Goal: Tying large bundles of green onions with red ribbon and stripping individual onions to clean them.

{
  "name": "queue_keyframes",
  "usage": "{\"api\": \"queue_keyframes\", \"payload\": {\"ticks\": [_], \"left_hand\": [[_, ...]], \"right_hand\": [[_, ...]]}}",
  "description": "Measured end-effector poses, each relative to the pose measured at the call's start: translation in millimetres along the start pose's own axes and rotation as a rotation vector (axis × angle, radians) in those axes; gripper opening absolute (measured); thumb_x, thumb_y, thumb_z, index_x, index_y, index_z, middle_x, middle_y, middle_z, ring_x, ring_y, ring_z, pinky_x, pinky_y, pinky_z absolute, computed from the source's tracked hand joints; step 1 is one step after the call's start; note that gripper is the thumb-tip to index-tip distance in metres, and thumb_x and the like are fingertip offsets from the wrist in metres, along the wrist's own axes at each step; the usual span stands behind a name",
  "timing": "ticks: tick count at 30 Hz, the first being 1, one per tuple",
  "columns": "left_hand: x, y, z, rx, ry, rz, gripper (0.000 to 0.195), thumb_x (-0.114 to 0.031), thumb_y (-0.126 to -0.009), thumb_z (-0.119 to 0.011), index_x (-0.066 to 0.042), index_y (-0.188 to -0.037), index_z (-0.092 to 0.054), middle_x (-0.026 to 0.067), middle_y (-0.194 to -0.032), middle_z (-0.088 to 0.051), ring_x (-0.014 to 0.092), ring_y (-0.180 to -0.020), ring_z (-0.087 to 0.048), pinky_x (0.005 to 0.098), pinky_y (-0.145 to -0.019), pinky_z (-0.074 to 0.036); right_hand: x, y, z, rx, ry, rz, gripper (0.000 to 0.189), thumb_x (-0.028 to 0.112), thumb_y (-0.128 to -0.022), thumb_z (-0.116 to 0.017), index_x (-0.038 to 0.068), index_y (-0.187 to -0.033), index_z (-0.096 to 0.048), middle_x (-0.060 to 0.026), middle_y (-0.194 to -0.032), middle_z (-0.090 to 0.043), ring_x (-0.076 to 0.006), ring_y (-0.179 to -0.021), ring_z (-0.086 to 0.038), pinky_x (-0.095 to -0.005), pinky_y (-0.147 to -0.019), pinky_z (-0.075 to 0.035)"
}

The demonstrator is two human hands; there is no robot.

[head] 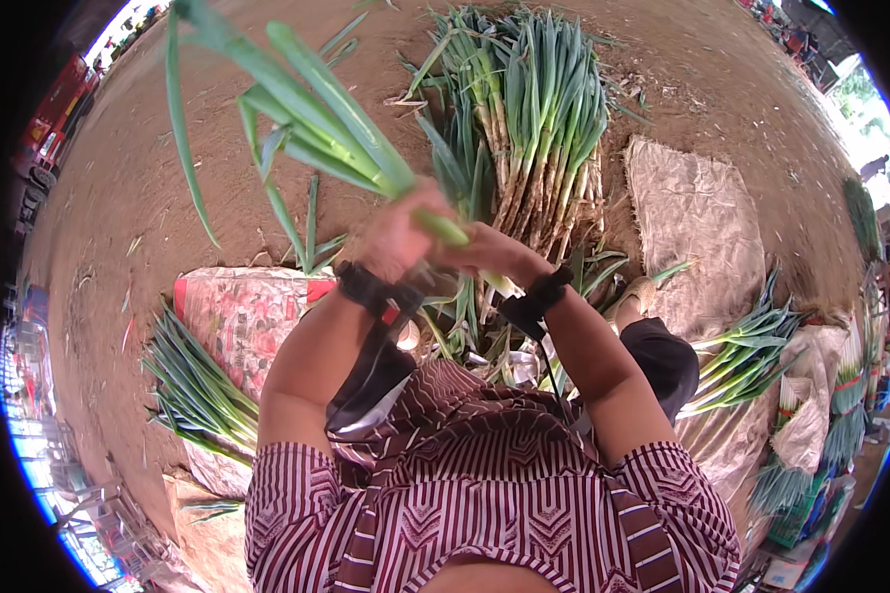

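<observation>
A large green onion stalk [348, 144] slants across the upper left of the view, its leaves spread up and to the left. My left hand [408, 222], blurred, is closed around its stem where the leaves begin. Lower on the pale stem, towards the root end, my right hand [489, 252] grips it with the fingers wrapped round. Both wrists wear black bands. Just beyond my hands lies a big pile of green onions [545, 126] with soil-stained stems. Loose leaves and peeled scraps [497, 348] lie on the ground below my hands.
At the left, green onions [200, 378] rest by a printed sack [245, 319]. At the right are a woven sack [697, 215], more green onions [749, 356] and tied bundles [845, 400]. My sandalled foot [635, 296] is beside the woven sack. A red vehicle [55, 111] stands far left.
</observation>
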State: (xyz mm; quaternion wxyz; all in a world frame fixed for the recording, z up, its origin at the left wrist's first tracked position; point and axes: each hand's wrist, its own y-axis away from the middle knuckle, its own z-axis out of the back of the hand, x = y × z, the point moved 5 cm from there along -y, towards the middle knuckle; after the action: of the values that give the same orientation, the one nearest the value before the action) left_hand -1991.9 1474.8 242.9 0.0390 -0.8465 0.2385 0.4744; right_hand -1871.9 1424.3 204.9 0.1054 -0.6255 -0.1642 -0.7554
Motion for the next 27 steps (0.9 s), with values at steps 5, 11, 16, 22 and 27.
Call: {"api": "queue_keyframes", "payload": {"ticks": [5, 11, 16, 22, 27], "left_hand": [[-0.8, -2.1, -16.0, 0.177, 0.259, 0.110, 0.013, -0.016, -0.085, -0.063, -0.012, -0.080, -0.052, -0.0002, -0.068, -0.047, 0.015, -0.069, -0.048, 0.0366, -0.078, -0.043], [13.6, -17.3, -4.5, -0.027, 0.144, 0.042, 0.017, -0.016, -0.083, -0.067, -0.010, -0.076, -0.051, 0.0009, -0.067, -0.049, 0.015, -0.065, -0.050, 0.0341, -0.073, -0.045], [-14.4, -25.9, 15.6, -0.071, 0.118, -0.077, 0.020, -0.017, -0.082, -0.067, -0.011, -0.074, -0.050, 0.0002, -0.066, -0.050, 0.015, -0.065, -0.050, 0.0339, -0.072, -0.046], [-14.9, -25.3, 8.2, -0.097, 0.271, -0.099, 0.024, -0.021, -0.084, -0.066, -0.012, -0.070, -0.048, -0.0017, -0.064, -0.047, 0.013, -0.061, -0.047, 0.0344, -0.069, -0.044], [-11.9, -16.6, -16.5, -0.019, 0.228, 0.010, 0.033, -0.030, -0.090, -0.056, -0.014, -0.066, -0.040, -0.0018, -0.057, -0.037, 0.013, -0.054, -0.037, 0.0305, -0.060, -0.036]], "right_hand": [[22.9, 14.1, -8.4, -0.181, -0.232, 0.077, 0.037, 0.039, -0.089, -0.058, 0.004, -0.079, -0.060, -0.0004, -0.054, -0.052, -0.0098, -0.047, -0.050, -0.0260, -0.047, -0.040], [3.1, 14.2, 6.0, -0.496, 0.033, -0.012, 0.037, 0.040, -0.091, -0.053, 0.004, -0.098, -0.054, -0.0143, -0.064, -0.055, -0.0276, -0.057, -0.060, -0.0383, -0.054, -0.045], [-29.6, 44.1, 6.4, -0.423, 0.488, 0.184, 0.034, 0.038, -0.088, -0.056, 0.006, -0.097, -0.050, -0.0191, -0.073, -0.058, -0.0375, -0.070, -0.059, -0.0425, -0.061, -0.044], [-25.5, 51.3, 7.4, -0.455, 0.460, 0.121, 0.029, 0.034, -0.090, -0.052, 0.005, -0.091, -0.051, -0.0173, -0.071, -0.057, -0.0357, -0.068, -0.058, -0.0409, -0.061, -0.045], [-13.6, 44.1, -7.0, -0.372, 0.000, -0.044, 0.028, 0.028, -0.093, -0.046, 0.002, -0.087, -0.054, -0.0087, -0.066, -0.056, -0.0212, -0.065, -0.060, -0.0332, -0.059, -0.046]]}}
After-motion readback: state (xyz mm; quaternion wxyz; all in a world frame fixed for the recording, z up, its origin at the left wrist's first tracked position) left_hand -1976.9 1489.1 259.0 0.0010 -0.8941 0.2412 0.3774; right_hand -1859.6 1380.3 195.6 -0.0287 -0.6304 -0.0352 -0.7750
